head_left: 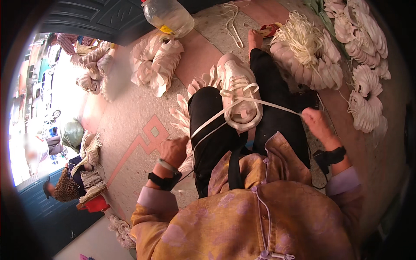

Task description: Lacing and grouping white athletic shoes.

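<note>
A pale sneaker (232, 69) rests between my black-trousered thighs, its open collar toward me. One white shoelace (275, 105) runs through its upper eyelets and stretches out to both sides. Off to the right, my right hand (317, 125) is closed, pinching one side of the lace and drawing it straight. My left hand (173, 151) is closed beside my left knee, with the lace's other side reaching it. A slack length of lace hangs over that thigh below the hand. Its fingertips are partly hidden from view.
Bundles of pale shoe uppers (157, 65) lie on the floor around me. Another bundle (310, 73) at the right carries a heap of cream laces (299, 37). A clear plastic jug (169, 17) stands at the far side. Another person (67, 184) sits at the left.
</note>
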Demonstrator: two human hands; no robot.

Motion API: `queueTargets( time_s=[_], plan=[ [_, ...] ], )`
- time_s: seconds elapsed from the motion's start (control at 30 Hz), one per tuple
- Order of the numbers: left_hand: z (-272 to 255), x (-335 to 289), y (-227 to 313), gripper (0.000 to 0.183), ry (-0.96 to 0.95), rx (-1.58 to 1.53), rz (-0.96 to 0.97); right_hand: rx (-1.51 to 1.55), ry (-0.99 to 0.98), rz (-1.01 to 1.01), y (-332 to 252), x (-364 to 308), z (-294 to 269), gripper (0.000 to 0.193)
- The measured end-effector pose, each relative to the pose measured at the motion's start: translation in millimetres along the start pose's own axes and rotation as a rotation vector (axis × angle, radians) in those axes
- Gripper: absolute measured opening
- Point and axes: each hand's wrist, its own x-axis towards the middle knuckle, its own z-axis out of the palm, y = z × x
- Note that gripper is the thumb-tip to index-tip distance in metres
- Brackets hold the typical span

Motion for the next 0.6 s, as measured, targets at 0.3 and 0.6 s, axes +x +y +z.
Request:
queueTargets(
  time_s=[0.3,0.6],
  plan=[
    [11,6,12,0.011,-0.108,-0.068,0.02,-0.186,0.105,-0.043,18,-9,36,0.003],
    [20,9,-66,0.008,0.029,0.07,-0.126,-0.274,0.087,-0.069,19,-1,-8,0.012]
  ],
)
